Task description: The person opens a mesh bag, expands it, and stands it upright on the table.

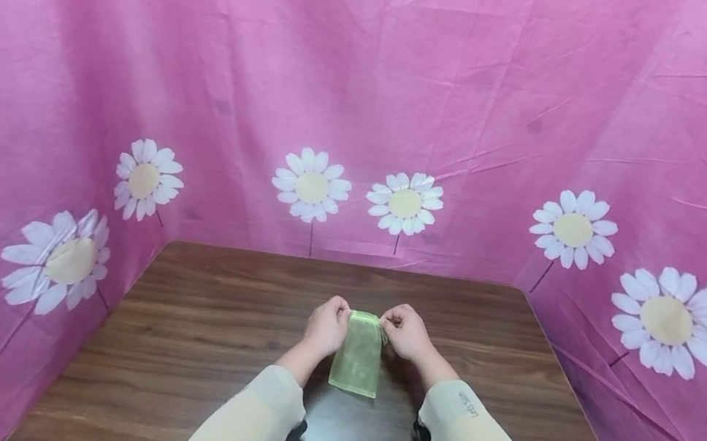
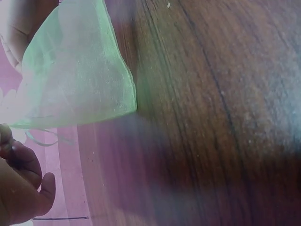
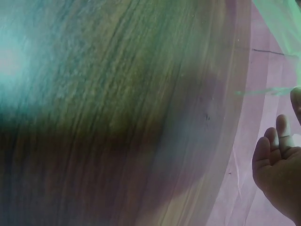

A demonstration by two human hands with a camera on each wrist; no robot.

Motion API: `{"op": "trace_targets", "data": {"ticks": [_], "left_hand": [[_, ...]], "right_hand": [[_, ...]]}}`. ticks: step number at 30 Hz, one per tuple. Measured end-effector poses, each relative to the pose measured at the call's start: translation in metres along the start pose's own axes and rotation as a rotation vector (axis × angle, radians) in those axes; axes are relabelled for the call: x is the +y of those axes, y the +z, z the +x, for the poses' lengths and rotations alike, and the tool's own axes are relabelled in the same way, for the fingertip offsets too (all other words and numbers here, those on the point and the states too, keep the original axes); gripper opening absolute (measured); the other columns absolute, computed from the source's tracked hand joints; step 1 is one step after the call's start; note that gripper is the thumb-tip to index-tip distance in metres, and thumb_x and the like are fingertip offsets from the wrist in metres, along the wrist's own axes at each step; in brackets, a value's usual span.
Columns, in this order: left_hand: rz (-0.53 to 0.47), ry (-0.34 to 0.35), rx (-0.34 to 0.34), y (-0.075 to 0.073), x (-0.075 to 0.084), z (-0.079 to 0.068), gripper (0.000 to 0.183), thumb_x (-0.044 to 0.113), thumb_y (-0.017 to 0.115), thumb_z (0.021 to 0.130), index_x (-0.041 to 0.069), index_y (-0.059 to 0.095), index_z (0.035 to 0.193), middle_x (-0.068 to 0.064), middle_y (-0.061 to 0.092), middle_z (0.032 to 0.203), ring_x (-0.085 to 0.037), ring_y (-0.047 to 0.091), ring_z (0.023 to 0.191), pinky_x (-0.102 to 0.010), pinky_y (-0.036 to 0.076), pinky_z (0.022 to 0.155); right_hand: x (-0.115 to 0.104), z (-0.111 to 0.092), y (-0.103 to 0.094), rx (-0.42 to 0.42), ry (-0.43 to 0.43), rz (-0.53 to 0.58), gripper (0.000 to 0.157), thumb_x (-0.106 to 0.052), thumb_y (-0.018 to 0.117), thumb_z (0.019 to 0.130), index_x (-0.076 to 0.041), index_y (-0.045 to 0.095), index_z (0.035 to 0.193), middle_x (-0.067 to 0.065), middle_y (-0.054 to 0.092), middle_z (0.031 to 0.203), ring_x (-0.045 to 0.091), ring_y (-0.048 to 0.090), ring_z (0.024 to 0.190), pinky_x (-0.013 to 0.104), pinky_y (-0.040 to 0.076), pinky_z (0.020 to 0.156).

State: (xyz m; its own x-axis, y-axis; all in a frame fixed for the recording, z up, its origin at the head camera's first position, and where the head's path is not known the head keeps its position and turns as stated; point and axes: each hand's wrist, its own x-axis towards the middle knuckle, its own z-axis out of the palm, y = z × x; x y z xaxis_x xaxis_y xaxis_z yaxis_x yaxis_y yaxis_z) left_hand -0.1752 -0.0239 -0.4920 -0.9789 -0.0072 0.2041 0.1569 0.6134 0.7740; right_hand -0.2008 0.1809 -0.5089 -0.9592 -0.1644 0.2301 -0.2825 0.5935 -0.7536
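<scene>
A small sheer green drawstring pouch [image 1: 357,361] hangs between the two hands, its top edge uppermost and its lower edge near the table. My left hand [image 1: 327,326] pinches the pouch's upper left corner between thumb and fingers. At the upper right corner, my right hand [image 1: 407,334] grips the edge, with a thin green cord hanging beside it. The left wrist view shows the pouch [image 2: 82,70] spread out and see-through, with the left hand [image 2: 21,183] at the lower left. Only part of the right hand [image 3: 282,165] and a piece of the pouch [image 3: 282,23] appear in the right wrist view.
A dark brown wood-grain table [image 1: 217,307] lies beneath both hands. Pink cloth [image 1: 372,68] printed with large white daisies stands behind it and along both sides. Light reflects off the tabletop near the front.
</scene>
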Motion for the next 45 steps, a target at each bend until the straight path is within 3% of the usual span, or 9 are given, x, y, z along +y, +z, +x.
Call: {"op": "trace_targets", "data": {"ticks": [11,20,23,27,32,36,39,42,45], "left_hand": [[0.004,0.005,-0.029,-0.008,0.000,-0.003,0.013,0.014,0.064,0.104,0.013,0.062,0.092,-0.002,0.065,0.083,-0.024,0.062,0.079,-0.047,0.052,0.077],[0.103,0.115,-0.058,-0.015,0.002,0.005,0.011,0.014,0.065,0.104,0.013,0.064,0.093,-0.001,0.068,0.085,-0.025,0.065,0.080,-0.049,0.052,0.082],[0.140,0.131,-0.092,-0.016,0.002,0.006,0.012,0.016,0.064,0.105,0.013,0.064,0.094,-0.002,0.071,0.088,-0.024,0.068,0.083,-0.050,0.051,0.086],[0.190,0.166,-0.120,-0.017,0.001,0.006,0.012,0.015,0.063,0.105,0.014,0.064,0.094,-0.002,0.073,0.092,-0.024,0.070,0.088,-0.050,0.048,0.088],[0.280,0.237,-0.113,-0.018,0.002,0.005,0.012,0.015,0.064,0.104,0.014,0.063,0.093,-0.001,0.072,0.092,-0.023,0.071,0.089,-0.048,0.047,0.085],[0.361,0.282,-0.082,-0.018,0.004,0.002,0.011,0.017,0.064,0.105,0.014,0.063,0.094,-0.003,0.073,0.093,-0.025,0.072,0.089,-0.047,0.047,0.082],[0.330,0.258,-0.044,-0.018,0.006,0.002,0.011,0.018,0.065,0.104,0.014,0.063,0.095,-0.004,0.074,0.093,-0.026,0.072,0.089,-0.046,0.047,0.081],[0.266,0.229,-0.018,-0.017,0.007,0.003,0.011,0.019,0.066,0.105,0.013,0.064,0.096,-0.004,0.074,0.094,-0.026,0.072,0.089,-0.048,0.049,0.084],[0.227,0.222,-0.005,-0.018,0.008,0.004,0.011,0.020,0.065,0.105,0.013,0.064,0.096,-0.005,0.073,0.093,-0.028,0.072,0.089,-0.050,0.052,0.086]], "right_hand": [[-0.002,-0.003,-0.004,-0.019,-0.012,-0.041,0.016,0.001,0.071,0.095,-0.006,0.074,0.081,0.007,0.062,0.096,0.022,0.060,0.090,0.040,0.051,0.084],[-0.005,0.000,-0.012,-0.023,-0.075,-0.139,0.011,-0.003,0.072,0.094,-0.006,0.073,0.083,0.008,0.063,0.098,0.028,0.058,0.092,0.044,0.049,0.085],[-0.006,0.001,-0.015,-0.029,-0.121,-0.237,0.010,-0.006,0.072,0.093,-0.008,0.072,0.083,0.010,0.062,0.101,0.034,0.058,0.098,0.048,0.049,0.090],[-0.011,0.000,-0.019,-0.017,-0.205,-0.405,0.009,-0.009,0.073,0.091,-0.012,0.071,0.083,0.011,0.061,0.106,0.036,0.057,0.099,0.053,0.048,0.086],[-0.023,0.001,-0.023,0.027,-0.324,-0.667,0.009,-0.009,0.072,0.089,-0.013,0.069,0.082,0.011,0.059,0.106,0.035,0.054,0.096,0.052,0.044,0.078],[-0.032,0.001,-0.022,0.038,-0.336,-0.815,0.007,-0.012,0.068,0.091,-0.010,0.070,0.085,0.012,0.057,0.105,0.037,0.053,0.096,0.053,0.044,0.081],[-0.035,-0.001,-0.022,0.029,-0.261,-0.738,0.008,-0.015,0.068,0.094,-0.009,0.073,0.090,0.012,0.060,0.106,0.036,0.056,0.098,0.054,0.046,0.083],[-0.036,-0.002,-0.022,0.042,-0.188,-0.535,0.013,-0.016,0.070,0.095,-0.007,0.074,0.102,0.013,0.065,0.109,0.036,0.060,0.101,0.055,0.048,0.086],[-0.036,-0.002,-0.023,0.052,-0.197,-0.349,0.022,-0.015,0.072,0.095,-0.005,0.072,0.115,0.014,0.067,0.114,0.036,0.061,0.104,0.055,0.049,0.089]]}}
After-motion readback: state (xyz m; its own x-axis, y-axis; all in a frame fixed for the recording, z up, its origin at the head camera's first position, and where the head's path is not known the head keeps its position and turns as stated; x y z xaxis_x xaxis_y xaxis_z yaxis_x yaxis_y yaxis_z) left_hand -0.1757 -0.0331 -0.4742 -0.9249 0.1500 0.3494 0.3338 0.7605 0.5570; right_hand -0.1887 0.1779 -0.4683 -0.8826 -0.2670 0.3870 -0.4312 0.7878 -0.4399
